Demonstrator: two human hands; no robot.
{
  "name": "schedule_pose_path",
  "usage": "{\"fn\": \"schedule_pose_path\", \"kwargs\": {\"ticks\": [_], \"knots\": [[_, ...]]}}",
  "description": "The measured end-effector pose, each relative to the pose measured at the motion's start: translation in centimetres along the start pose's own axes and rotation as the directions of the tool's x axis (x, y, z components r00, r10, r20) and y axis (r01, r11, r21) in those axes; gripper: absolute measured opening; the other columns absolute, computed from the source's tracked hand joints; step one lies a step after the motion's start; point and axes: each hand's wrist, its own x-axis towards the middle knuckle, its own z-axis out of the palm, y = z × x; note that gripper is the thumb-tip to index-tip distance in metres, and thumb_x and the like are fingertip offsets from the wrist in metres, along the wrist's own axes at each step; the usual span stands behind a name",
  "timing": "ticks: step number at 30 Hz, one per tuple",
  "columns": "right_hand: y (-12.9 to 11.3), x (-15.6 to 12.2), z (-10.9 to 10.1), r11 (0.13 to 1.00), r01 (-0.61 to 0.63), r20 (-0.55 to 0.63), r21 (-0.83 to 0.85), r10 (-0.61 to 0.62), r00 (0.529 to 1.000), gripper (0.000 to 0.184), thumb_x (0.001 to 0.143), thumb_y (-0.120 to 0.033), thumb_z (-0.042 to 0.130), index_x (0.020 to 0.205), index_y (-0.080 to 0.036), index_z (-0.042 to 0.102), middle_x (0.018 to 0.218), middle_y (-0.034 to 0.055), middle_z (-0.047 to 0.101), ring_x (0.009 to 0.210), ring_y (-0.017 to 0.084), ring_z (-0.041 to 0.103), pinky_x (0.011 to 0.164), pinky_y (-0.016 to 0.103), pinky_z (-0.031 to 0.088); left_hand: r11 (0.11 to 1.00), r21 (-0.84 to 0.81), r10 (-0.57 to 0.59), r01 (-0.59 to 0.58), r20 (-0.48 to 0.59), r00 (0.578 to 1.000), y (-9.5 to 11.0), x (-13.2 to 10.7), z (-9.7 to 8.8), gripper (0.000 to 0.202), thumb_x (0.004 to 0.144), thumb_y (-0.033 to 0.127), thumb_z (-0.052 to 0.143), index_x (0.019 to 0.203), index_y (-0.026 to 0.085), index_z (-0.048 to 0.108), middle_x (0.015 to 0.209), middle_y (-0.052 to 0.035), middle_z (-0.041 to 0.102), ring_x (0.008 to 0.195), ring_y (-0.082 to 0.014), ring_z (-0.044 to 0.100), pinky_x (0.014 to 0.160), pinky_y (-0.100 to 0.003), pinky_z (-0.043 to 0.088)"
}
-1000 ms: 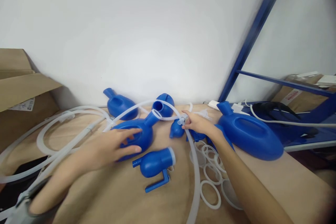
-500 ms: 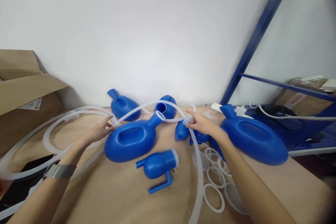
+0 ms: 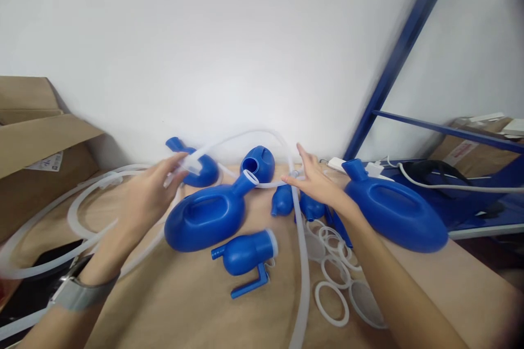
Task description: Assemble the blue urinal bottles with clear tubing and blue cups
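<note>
My left hand, a little blurred, is raised and closed on the clear end of a translucent white hose. From there the hose arches over the table and comes down past my right hand. That hand has its thumb and fingers apart beside the hose, gripping nothing. Between my hands lies a blue bottle with a handle hole and a white-rimmed neck. In front of it is a blue bulb-shaped fitting with a lever-like arm. Behind stands a blue open-mouthed container, and another blue bottle is partly hidden.
Coiled hose spreads on the left near a cardboard box. Below my right arm lie several white rings. Smaller blue fittings sit behind them. A large blue bottle rests at right before a blue metal frame.
My left hand has lifted the hose end up and to the right, so the arch rises higher. My right hand's fingers have spread away from the clear piece on the hose.
</note>
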Motion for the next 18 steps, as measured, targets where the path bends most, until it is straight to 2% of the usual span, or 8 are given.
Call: {"fn": "schedule_pose_path", "kwargs": {"ticks": [2, 5, 8, 10, 12, 13, 15, 18], "knots": [[-1.7, -0.6, -0.7, 0.985, 0.167, -0.118, 0.044, -0.161, 0.98, 0.113, 0.087, -0.068, 0.064, 0.167, -0.026, -0.005, 0.17, 0.019, 0.017, 0.158, 0.038, 0.02, 0.123, 0.061, 0.025, 0.984, 0.023, 0.175, -0.175, -0.017, 0.984, 1.2, -0.9, 0.3, 0.038, 0.104, 0.041, 0.044, 0.131, 0.027, 0.066, 0.114, -0.009, 0.077, 0.095, -0.0274, 0.074, 0.085, -0.039, 0.054], [-4.7, -2.0, -1.4, 0.907, 0.416, -0.139, -0.069, -0.422, 0.896, 0.1, 0.089, -0.069, 0.062, 0.167, -0.032, 0.011, 0.173, 0.0111, 0.016, 0.161, 0.038, 0.008, 0.126, 0.064, 0.014, 0.884, 0.029, 0.467, -0.467, 0.01, 0.884, 3.1, -2.2, 0.7, 0.036, 0.106, 0.025, 0.04, 0.126, 0.029, 0.07, 0.114, -0.0089, 0.077, 0.099, -0.0265, 0.073, 0.084, -0.038, 0.054], [-7.2, -3.5, -1.0, 0.78, 0.594, -0.022, -0.197, -0.609, 0.793, 0.076, 0.093, -0.066, 0.059, 0.159, -0.033, 0.039, 0.168, 0.0068, 0.035, 0.16, 0.038, 0.01, 0.126, 0.067, 0.0, 0.758, 0.033, 0.652, -0.652, 0.008, 0.758, 4.8, -3.4, 0.9, 0.041, 0.104, 0.015, 0.042, 0.132, 0.033, 0.066, 0.114, -0.0072, 0.077, 0.104, -0.0257, 0.073, 0.084, -0.038, 0.054], [-8.2, -4.0, -0.2, 0.708, 0.672, 0.027, -0.219, -0.684, 0.729, 0.062, 0.098, -0.061, 0.055, 0.152, -0.031, 0.051, 0.15, 0.0082, 0.058, 0.152, 0.035, 0.033, 0.125, 0.068, -0.006, 0.719, 0.004, 0.695, -0.695, -0.014, 0.719, 5.3, -4.0, 1.3, 0.043, 0.104, 0.014, 0.045, 0.136, 0.035, 0.062, 0.114, -0.0064, 0.078, 0.104, -0.0247, 0.074, 0.086, -0.038, 0.055], [-8.4, -4.0, 0.6, 0.681, 0.694, 0.046, -0.235, -0.705, 0.708, 0.045, 0.104, -0.052, 0.049, 0.139, -0.029, 0.064, 0.121, 0.0065, 0.074, 0.127, 0.028, 0.057, 0.126, 0.066, -0.004, 0.732, -0.09, 0.677, -0.675, -0.01, 0.736, 5.3, -4.3, 2.0, 0.039, 0.104, 0.018, 0.047, 0.137, 0.035, 0.062, 0.117, -0.0062, 0.077, 0.104, -0.0235, 0.074, 0.089, -0.037, 0.055], [-8.2, -3.8, 0.9, 0.685, 0.684, 0.045, -0.251, -0.697, 0.715, 0.039, 0.106, -0.048, 0.046, 0.131, -0.029, 0.069, 0.109, 0.0049, 0.076, 0.114, 0.025, 0.062, 0.127, 0.065, -0.001, 0.766, -0.137, 0.634, -0.628, -0.005, 0.773, 5.1, -4.2, 2.4, 0.035, 0.105, 0.023, 0.049, 0.136, 0.033, 0.062, 0.118, -0.0066, 0.077, 0.105, -0.0234, 0.074, 0.091, -0.037, 0.056], [-7.4, -3.2, 1.2, 0.714, 0.636, 0.012, -0.293, -0.663, 0.749, 0.035, 0.107, -0.042, 0.044, 0.118, -0.029, 0.076, 0.097, 0.0029, 0.075, 0.099, 0.022, 0.062, 0.127, 0.063, 0.005, 0.854, -0.184, 0.501, -0.486, 0.042, 0.865, 4.4, -3.9, 3.3, 0.036, 0.103, 0.041, 0.055, 0.135, 0.027, 0.061, 0.123, -0.0097, 0.075, 0.109, -0.0257, 0.073, 0.097, -0.039, 0.055], [-5.8, -2.2, 1.2, 0.765, 0.538, -0.084, -0.354, -0.599, 0.797, 0.032, 0.107, -0.04, 0.047, 0.111, -0.028, 0.077, 0.099, 0.003, 0.075, 0.1, 0.023, 0.06, 0.126, 0.062, 0.006, 0.955, -0.126, 0.284, -0.267, 0.147, 0.947, 3.4, -3.1, 4.1, 0.072, 0.095, 0.066, 0.054, 0.148, 0.017, 0.048, 0.141, -0.0191, 0.064, 0.126, -0.0347, 0.064, 0.106, -0.048, 0.05]]}}
